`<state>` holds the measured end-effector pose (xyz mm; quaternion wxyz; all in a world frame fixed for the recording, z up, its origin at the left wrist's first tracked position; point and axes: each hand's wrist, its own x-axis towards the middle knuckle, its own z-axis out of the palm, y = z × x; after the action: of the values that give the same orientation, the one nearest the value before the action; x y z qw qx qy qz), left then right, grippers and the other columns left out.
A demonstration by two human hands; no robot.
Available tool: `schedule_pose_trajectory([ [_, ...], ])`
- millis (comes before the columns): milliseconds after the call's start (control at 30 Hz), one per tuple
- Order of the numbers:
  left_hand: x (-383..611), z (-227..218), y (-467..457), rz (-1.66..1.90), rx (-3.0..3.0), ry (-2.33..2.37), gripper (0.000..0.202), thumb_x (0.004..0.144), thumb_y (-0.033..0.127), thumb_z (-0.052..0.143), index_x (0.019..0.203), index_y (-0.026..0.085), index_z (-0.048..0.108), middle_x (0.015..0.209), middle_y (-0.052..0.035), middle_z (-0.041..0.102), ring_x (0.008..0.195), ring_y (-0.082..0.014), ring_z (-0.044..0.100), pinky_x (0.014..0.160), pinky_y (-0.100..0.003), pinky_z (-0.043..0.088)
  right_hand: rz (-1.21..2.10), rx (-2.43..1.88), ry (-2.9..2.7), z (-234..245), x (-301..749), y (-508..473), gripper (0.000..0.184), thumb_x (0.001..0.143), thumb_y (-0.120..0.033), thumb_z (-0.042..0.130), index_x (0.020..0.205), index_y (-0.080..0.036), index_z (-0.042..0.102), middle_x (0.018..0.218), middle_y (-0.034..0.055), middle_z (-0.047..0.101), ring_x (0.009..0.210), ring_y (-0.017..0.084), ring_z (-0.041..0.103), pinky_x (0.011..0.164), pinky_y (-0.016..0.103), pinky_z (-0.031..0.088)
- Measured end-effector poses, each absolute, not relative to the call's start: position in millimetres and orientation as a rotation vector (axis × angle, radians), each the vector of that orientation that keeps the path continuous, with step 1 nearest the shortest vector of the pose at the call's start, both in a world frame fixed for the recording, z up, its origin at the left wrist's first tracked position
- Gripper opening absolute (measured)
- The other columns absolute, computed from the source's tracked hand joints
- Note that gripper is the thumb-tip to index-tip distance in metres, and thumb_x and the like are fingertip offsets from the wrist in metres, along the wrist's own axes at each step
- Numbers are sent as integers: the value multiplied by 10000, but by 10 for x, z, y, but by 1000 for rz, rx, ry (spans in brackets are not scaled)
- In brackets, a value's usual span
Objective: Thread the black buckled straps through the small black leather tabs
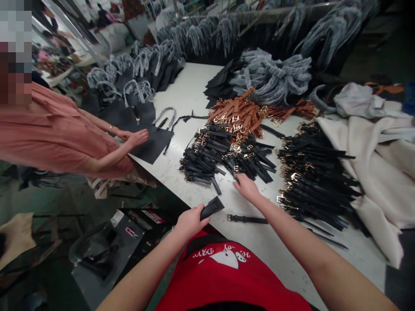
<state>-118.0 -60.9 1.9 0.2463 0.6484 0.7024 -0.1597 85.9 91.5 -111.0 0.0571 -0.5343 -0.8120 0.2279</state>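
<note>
Here, open worktop (246, 235) borders the buckled straps (207, 151); at the worktop's near edge, the left grip (191, 220) encloses a flat black strip (213, 206); the right grip (248, 188) touches the buckled straps, its closure unclear.

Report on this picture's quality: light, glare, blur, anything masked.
Head view: the white table is bright, the floor at left dim; head view: small glints on the gold buckles; head view: left hand and right hand keep readable outlines, the far background is soft, pixelation masks the top-left corner.
</note>
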Motion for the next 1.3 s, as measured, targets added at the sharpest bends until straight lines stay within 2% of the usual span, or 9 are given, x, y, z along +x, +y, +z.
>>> schedule_pose_trajectory([
  [167,-1237,10,-592,-383,1725,1916,343,780,495,435,1027,260,470,902,-31,633,826,-203,608,655,-261,436,522,-1854,-2411,-1170,321,1460,441,830,-277,436,1246,-151,362,1187,141,460,900,203,566,713,280,418],
  [267,-1292,0,-602,-329,1729,1902,328,778,492,441,1015,267,472,898,-24,631,824,-201,606,649,-263,437,390,-1918,-2534,-1248,293,1526,317,862,-224,362,1163,-166,440,1070,136,511,849,196,572,672,283,414],
  [467,-1351,7,-574,-371,1701,1876,329,781,492,435,1002,253,487,909,-32,627,838,-198,602,676,-262,443,363,-1497,-2978,-1355,645,1193,248,858,-169,329,964,-154,553,942,111,559,854,199,548,713,288,403],
  [633,-1239,-9,-504,-414,1766,1816,325,787,483,427,1008,250,477,927,-34,630,854,-196,598,695,-263,444,379,-1522,-2688,-1270,554,1159,344,857,-189,334,1189,-153,418,1177,127,465,919,190,537,761,276,408],
  [733,-1152,-14,-491,-407,1844,1801,336,788,496,420,1018,255,464,930,-33,628,849,-195,597,690,-265,444,413,-1750,-2495,-1205,347,1385,427,853,-263,384,1256,-132,330,1180,161,439,885,205,557,721,292,426],
  [833,-1105,-6,-524,-415,1853,1823,355,789,510,414,1035,259,457,920,-32,627,851,-194,598,689,-265,444,430,-1868,-2493,-1181,263,1562,346,861,-234,364,1189,-128,395,1081,168,475,841,214,569,666,302,429],
  [967,-1130,25,-630,-403,1797,1881,369,792,520,408,1055,267,459,929,-29,627,842,-192,600,671,-260,440,401,-1677,-2696,-1242,452,1416,278,856,-141,313,1059,-144,502,1017,150,507,851,208,556,680,296,410],
  [1100,-1177,35,-731,-412,1697,1943,381,795,511,415,1087,271,457,950,-30,625,850,-191,595,665,-256,431,517,-1419,-2908,-1350,832,939,304,855,-144,319,1086,-185,514,977,107,541,841,186,537,708,280,381],
  [1300,-1137,6,-755,-446,1691,1913,398,790,534,409,1076,266,478,952,-33,627,858,-191,590,669,-254,423,630,-1393,-2901,-1373,1128,520,307,857,-172,328,1063,-207,552,992,92,542,875,185,522,723,274,357],
])
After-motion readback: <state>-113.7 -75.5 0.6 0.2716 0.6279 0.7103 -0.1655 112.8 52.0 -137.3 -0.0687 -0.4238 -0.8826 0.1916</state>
